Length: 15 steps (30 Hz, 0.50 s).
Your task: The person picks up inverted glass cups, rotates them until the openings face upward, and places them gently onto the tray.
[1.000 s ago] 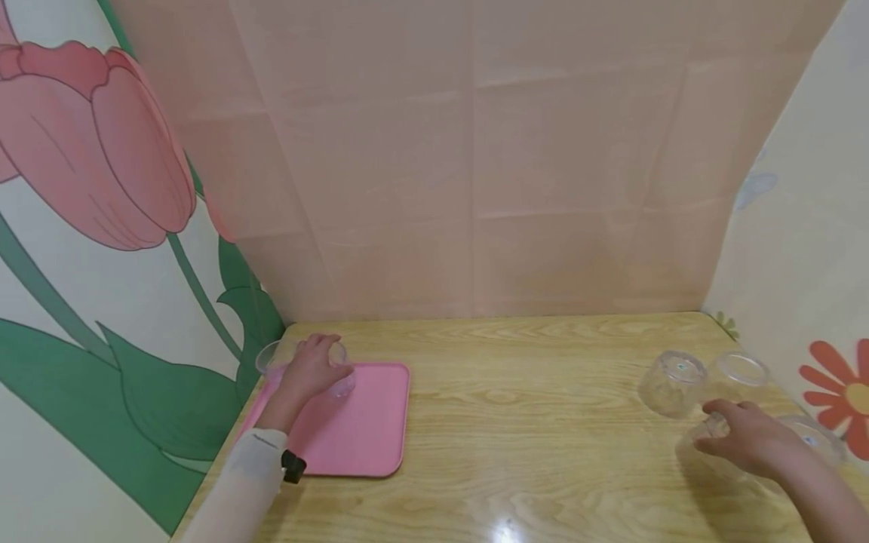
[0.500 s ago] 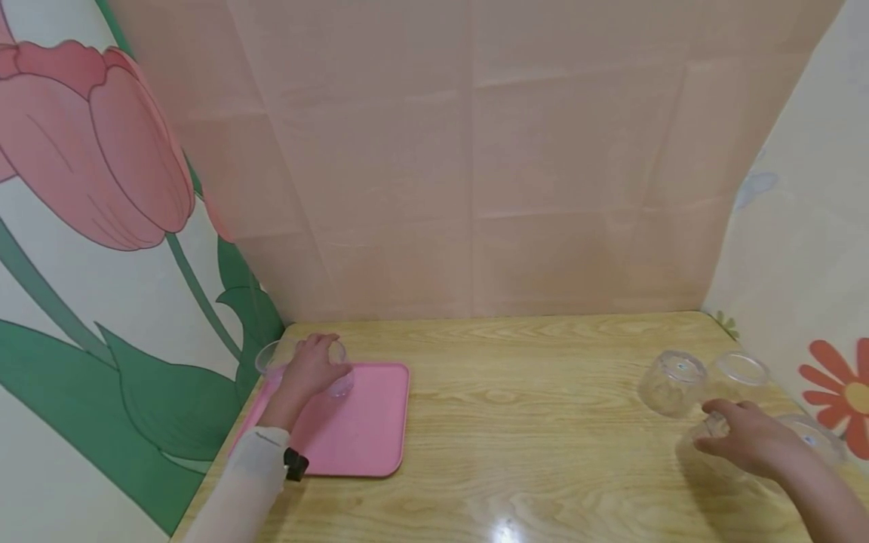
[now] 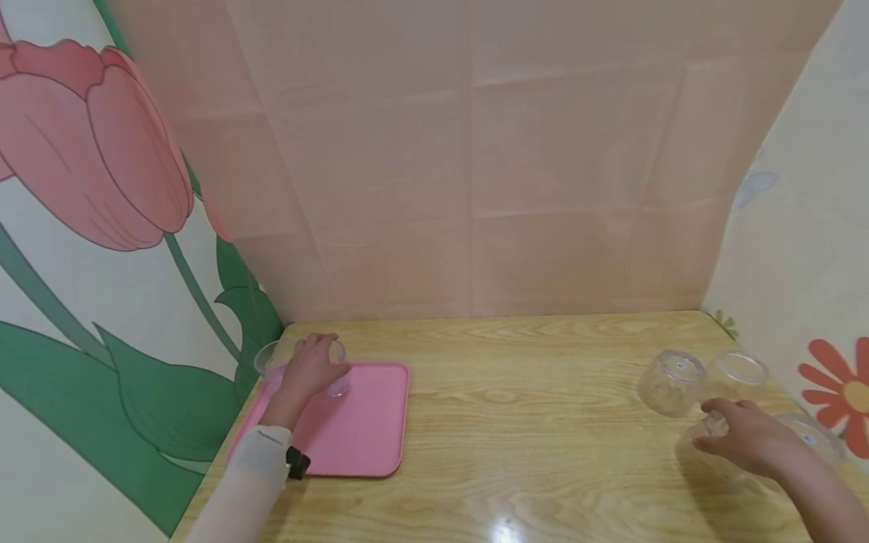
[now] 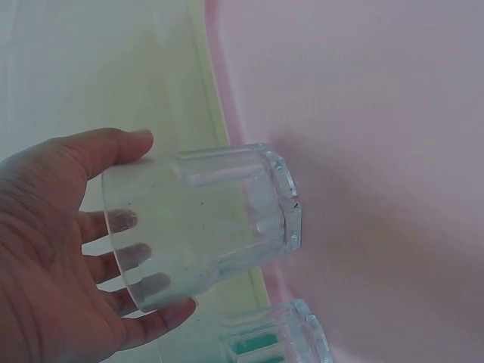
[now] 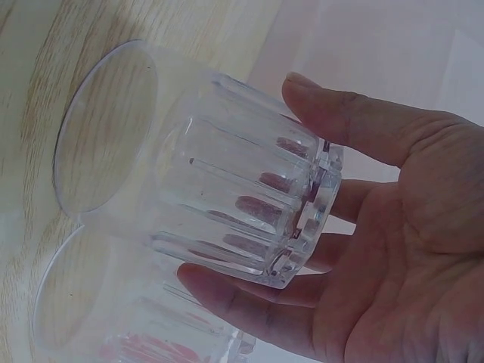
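At the far left, my left hand (image 3: 312, 371) grips a clear glass tumbler (image 4: 200, 219) round its rim, thumb on one side and fingers on the other. The tumbler is upright, its base at the pink tray (image 3: 370, 422); whether it touches is hard to tell. Another clear tumbler (image 4: 272, 340) stands beside it. On the right, my right hand (image 3: 753, 441) holds an upside-down tumbler (image 5: 204, 151) by its base, thumb and fingers round the faceted sides. Its rim faces the wooden table. A neighbouring tumbler (image 5: 151, 321) stands close beside it.
More upside-down tumblers stand at the table's right: one at the back (image 3: 672, 385), one to its right (image 3: 741, 371), and one partly behind my right wrist (image 3: 815, 437). Bare wood of the table (image 3: 516, 407) lies between tray and tumblers. A pink cloth (image 3: 468, 188) hangs behind.
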Motion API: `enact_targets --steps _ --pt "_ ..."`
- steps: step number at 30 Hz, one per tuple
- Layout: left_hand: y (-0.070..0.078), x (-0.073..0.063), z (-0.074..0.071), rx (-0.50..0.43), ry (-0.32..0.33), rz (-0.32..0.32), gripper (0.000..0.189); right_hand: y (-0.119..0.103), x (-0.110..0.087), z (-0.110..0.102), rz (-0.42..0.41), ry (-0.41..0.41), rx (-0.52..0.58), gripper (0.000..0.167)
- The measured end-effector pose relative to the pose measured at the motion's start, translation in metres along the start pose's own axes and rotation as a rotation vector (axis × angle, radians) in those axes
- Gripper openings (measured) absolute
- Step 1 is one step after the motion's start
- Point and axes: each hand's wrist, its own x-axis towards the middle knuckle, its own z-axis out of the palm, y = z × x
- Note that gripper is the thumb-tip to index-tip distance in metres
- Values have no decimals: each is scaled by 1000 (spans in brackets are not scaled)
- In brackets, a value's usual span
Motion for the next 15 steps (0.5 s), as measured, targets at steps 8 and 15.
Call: enact_targets --steps 8,15 --pt "1 2 2 13 -1 -4 73 0 0 -1 2 -1 -7 68" --pt "1 3 3 20 -1 -15 73 -2 -2 -1 -1 8 -8 68"
